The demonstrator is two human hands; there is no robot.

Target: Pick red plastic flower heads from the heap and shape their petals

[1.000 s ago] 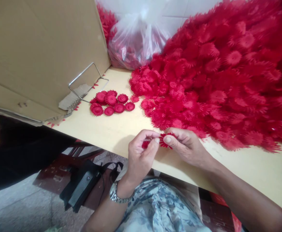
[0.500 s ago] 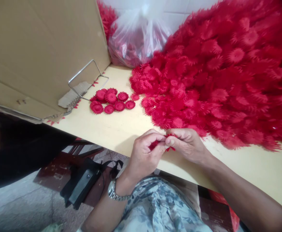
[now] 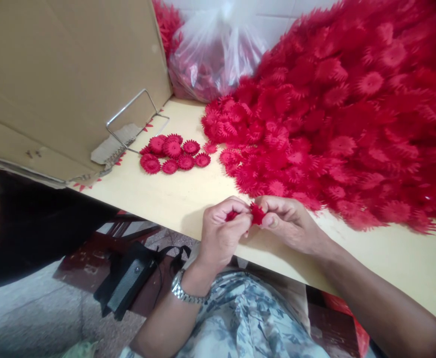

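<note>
Over the table's near edge, my two hands meet around a small red piece with toothed petals. My left hand, a metal watch on its wrist, is closed, its thumb and fingers pinching the piece's left side; more red shows inside its curled fingers. My right hand is closed too, thumb and fingertips on the right side of the same piece. Just beyond spreads a large heap of red flower-shaped pieces. Several red toothed discs lie in a small group to the left.
A tall cardboard box stands at left, beside a bent metal wire stand. A clear plastic bag of red pieces sits at the back. Below the pale table, a black bag rests on a dark bench. Another person's dark clothing shows at left.
My hands have drawn slightly apart, the left one moving a little left. More of the red toothed piece now shows between the fingertips. The heap and the discs lie as before.
</note>
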